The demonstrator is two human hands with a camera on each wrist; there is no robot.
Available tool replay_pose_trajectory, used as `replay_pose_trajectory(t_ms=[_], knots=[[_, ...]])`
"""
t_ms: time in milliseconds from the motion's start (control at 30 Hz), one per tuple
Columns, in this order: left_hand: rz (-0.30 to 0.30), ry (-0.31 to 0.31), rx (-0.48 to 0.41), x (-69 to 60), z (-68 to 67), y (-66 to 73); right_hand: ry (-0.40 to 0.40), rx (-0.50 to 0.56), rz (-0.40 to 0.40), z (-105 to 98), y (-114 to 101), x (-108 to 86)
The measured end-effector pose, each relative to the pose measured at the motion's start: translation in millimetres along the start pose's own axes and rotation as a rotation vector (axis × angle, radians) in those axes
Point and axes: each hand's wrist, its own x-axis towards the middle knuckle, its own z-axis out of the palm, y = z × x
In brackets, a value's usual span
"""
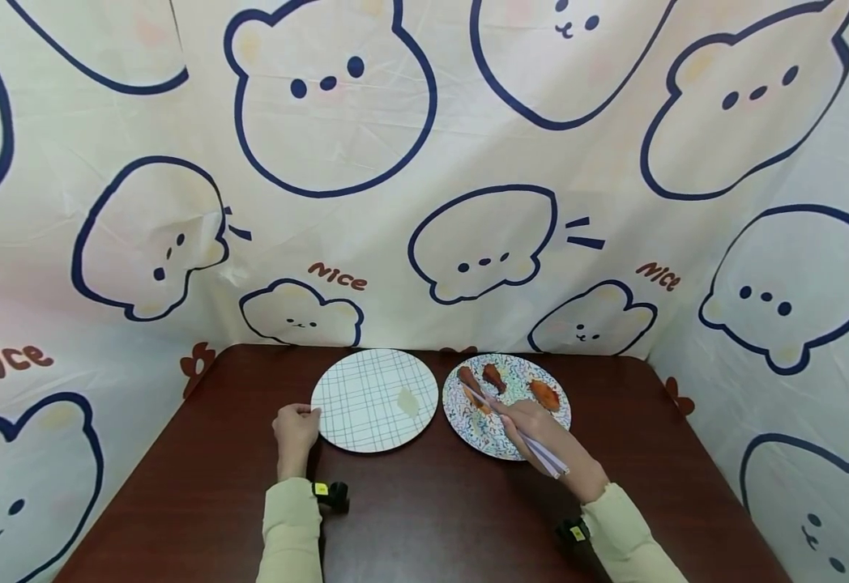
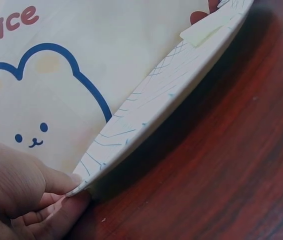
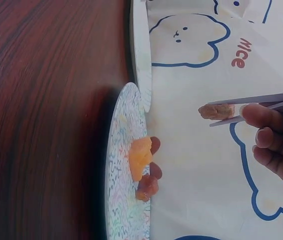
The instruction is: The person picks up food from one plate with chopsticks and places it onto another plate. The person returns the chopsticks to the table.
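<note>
My left hand (image 1: 296,433) pinches the left rim of a white plate with a blue-green grid (image 1: 366,405). A pale green flat piece (image 1: 407,402) lies on that plate. My right hand (image 1: 539,427) holds light purple chopsticks (image 1: 545,457) over a speckled multicolour plate (image 1: 468,429). Between the chopstick tips is a brown piece of food (image 3: 216,111), raised above the plate in the right wrist view. On the speckled plate lie a reddish-brown piece (image 1: 493,376), an orange-brown piece (image 1: 544,395) and an orange chunk (image 3: 140,158), partly hidden by the chopsticks in the head view.
Both plates sit side by side near the back edge of a dark brown wooden table (image 1: 410,518). A pale curtain with bear drawings (image 1: 330,146) stands right behind the table and along both sides. Each wrist wears a black camera strap (image 1: 333,495).
</note>
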Motion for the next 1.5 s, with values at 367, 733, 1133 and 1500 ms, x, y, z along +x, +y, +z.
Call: replay_pose_trajectory(t_ms=[367, 733, 1133, 1500], knots=[[0.002, -0.003, 0.005, -1.6, -1.2, 0.0, 0.032, 0.017, -0.064, 9, -5, 6.6], [0.0, 0.012, 0.008, 0.5, 0.1, -1.6, -0.012, 0.019, -0.039, 15, -10, 15.5], [-0.011, 0.007, 0.014, 1.2, -0.7, 0.5, -0.019, 0.059, -0.006, 22, -11, 20.9], [-0.011, 0.002, 0.016, 1.6, -1.4, -0.6, 0.02, 0.112, -0.078, 30, -13, 31.0]])
